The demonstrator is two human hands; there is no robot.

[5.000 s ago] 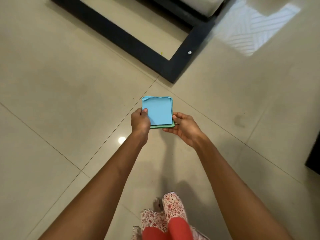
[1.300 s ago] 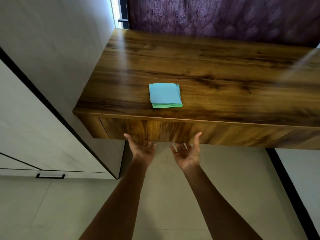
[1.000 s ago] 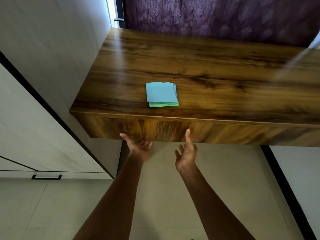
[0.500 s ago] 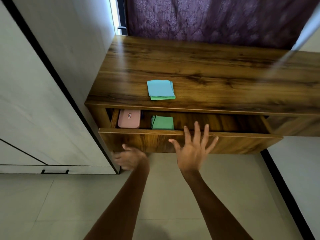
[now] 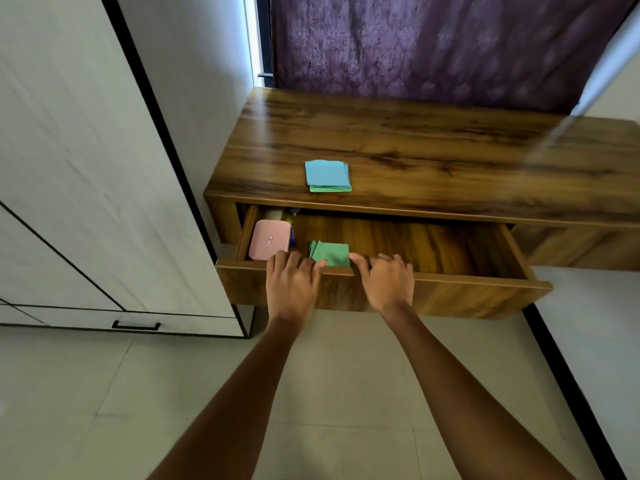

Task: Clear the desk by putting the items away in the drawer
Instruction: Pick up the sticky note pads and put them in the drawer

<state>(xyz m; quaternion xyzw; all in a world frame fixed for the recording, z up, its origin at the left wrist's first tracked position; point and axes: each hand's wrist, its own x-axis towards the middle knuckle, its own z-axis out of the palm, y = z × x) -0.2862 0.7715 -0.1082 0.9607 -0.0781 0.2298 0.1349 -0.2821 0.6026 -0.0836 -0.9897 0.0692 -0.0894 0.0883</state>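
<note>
A stack of paper squares, blue on top and green below, lies on the wooden desk top near its front edge. Beneath it the drawer stands pulled out. Inside are a pink case at the left and a green paper stack beside it. My left hand hooks its fingers over the drawer's front rim, fingertips by the green stack. My right hand curls over the same rim just right of that stack, index finger pointing toward it.
A white wardrobe with a black handle stands close on the left of the desk. A purple curtain hangs behind. The drawer's right part shows bare wood. Some small items sit in its back left corner.
The drawer has slid further out. Both hands, which were below and in front of the drawer panel, now lie on its top rim. The blue stack has not moved.
</note>
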